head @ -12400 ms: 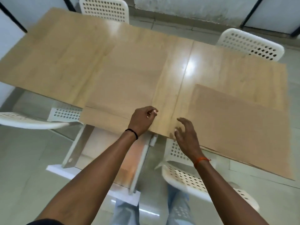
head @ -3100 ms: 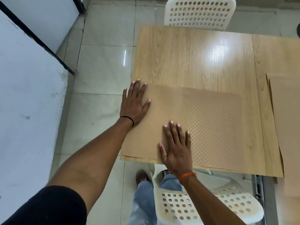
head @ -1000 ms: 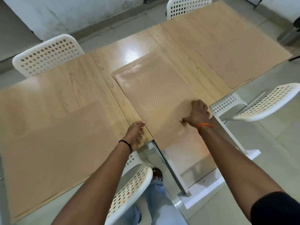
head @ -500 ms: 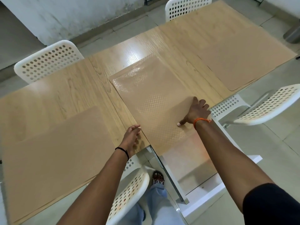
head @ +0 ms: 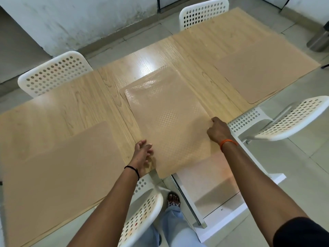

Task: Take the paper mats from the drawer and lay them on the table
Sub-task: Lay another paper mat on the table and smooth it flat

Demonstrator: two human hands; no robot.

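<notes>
Three tan paper mats lie on the light wooden table (head: pixel 154 56). The middle mat (head: pixel 169 120) has an embossed dotted pattern, and its near end hangs past the table's front edge. My right hand (head: pixel 218 130) is curled at that mat's right edge; whether it pinches the paper I cannot tell. At the mat's left near edge, my left hand (head: pixel 142 155) rests with its fingers loosely apart, touching the paper. A second mat (head: pixel 58 166) lies at the left and a third (head: pixel 263 72) at the right. Below the middle mat the white drawer (head: pixel 208 186) stands open.
White perforated chairs stand around the table: one at the far left (head: pixel 53 72), one at the far side (head: pixel 203 11), one at the right (head: pixel 288 116) and one in front of me (head: pixel 144 211). A metal bin (head: pixel 320 40) stands at the far right.
The middle mat has slid toward me so its near end overhangs the table edge. My right hand went from flat on the mat to curled at its right edge.
</notes>
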